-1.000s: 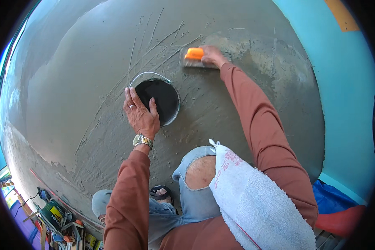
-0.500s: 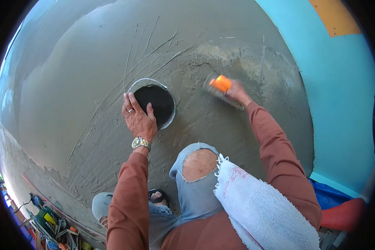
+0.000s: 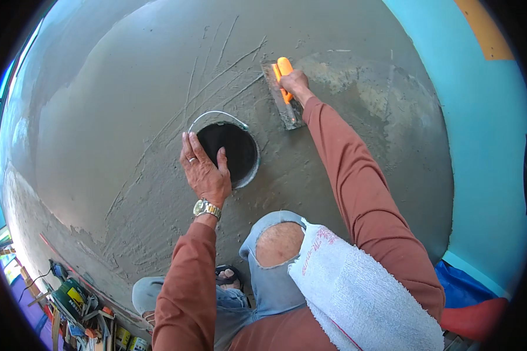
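My left hand (image 3: pixel 209 178) straddles the near-left rim of a bucket (image 3: pixel 251 172), its thumb over the dark opening and its fingers along the rim. The bucket stands upright on wet grey mortar, its thin wire handle (image 3: pixel 219 112) tipped to the far side. Beyond the bucket and to its right, my right hand (image 3: pixel 297 83) is closed round the orange handle of a finishing trowel (image 3: pixel 291 114). The trowel's long rectangular blade lies against the mortar surface (image 3: pixel 310 155), smeared with grey. What fills the bucket is too dark to make out.
Scored lines cross the mortar beyond the bucket. A rougher, paler patch (image 3: pixel 357 88) lies right of the trowel. A turquoise wall (image 3: pixel 474 134) bounds the right side. Tools and containers (image 3: pixel 79 304) crowd the lower left. A white towel (image 3: pixel 363 286) hangs over my lap.
My right hand has swept the trowel away from me and to the left, and the blade has turned more upright in view. My left hand stays at the bucket; the whole view has shifted slightly.
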